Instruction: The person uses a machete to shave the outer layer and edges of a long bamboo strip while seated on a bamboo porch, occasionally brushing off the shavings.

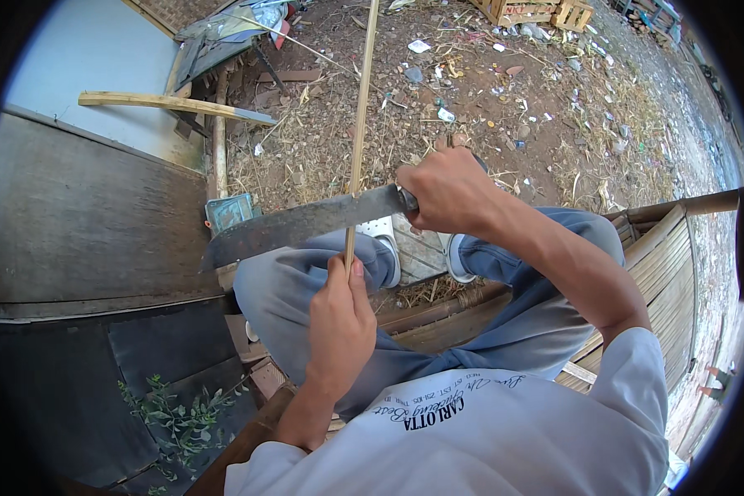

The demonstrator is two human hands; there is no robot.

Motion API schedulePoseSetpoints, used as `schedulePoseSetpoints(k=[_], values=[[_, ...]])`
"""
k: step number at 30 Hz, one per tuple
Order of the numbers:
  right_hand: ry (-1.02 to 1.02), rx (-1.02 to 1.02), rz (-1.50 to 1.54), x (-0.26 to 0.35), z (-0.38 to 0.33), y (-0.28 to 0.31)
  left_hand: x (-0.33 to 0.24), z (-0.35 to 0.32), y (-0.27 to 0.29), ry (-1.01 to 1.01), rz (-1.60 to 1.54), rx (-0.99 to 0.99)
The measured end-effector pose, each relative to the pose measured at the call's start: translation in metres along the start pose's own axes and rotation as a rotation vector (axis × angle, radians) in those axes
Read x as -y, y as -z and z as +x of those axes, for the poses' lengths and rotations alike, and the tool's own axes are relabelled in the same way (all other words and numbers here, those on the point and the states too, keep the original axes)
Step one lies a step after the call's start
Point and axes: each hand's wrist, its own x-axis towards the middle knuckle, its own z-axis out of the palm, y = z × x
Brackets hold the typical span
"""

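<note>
My right hand (pixel 450 188) is wrapped round the dark handle of a machete (pixel 302 221). Its broad, stained blade stretches leftward over my left knee and crosses a long, thin bamboo strip (pixel 360 112). Blade and strip meet, or nearly meet, just above my left hand; the exact contact is hard to make out. My left hand (pixel 343 318) pinches the strip's near end between thumb and fingers, in front of my lap. From there the strip runs away from me, past the top of the view.
I sit on a slatted bamboo bench (pixel 661 285). White clogs (pixel 380 236) are on my feet. Littered ground lies ahead, with a wooden crate (pixel 517 11) at the far right. A wooden plank (pixel 169 103) juts out from the left, near a wall panel (pixel 91 215) and a leafy plant (pixel 182 417).
</note>
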Motion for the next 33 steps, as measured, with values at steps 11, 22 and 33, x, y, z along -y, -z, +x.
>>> schedulePoseSetpoints(k=[11,22,33], values=[[-0.614,-0.294,0.263,-0.094,0.007,0.057,0.028,-0.032,0.000,0.209,-0.404,0.135],[0.079,0.133,0.349,0.033,-0.022,0.003,0.009,0.004,0.014,0.448,-1.174,0.387],[-0.373,-0.091,0.308,-0.040,0.013,0.034,0.023,-0.028,0.019,0.535,-1.698,0.702]])
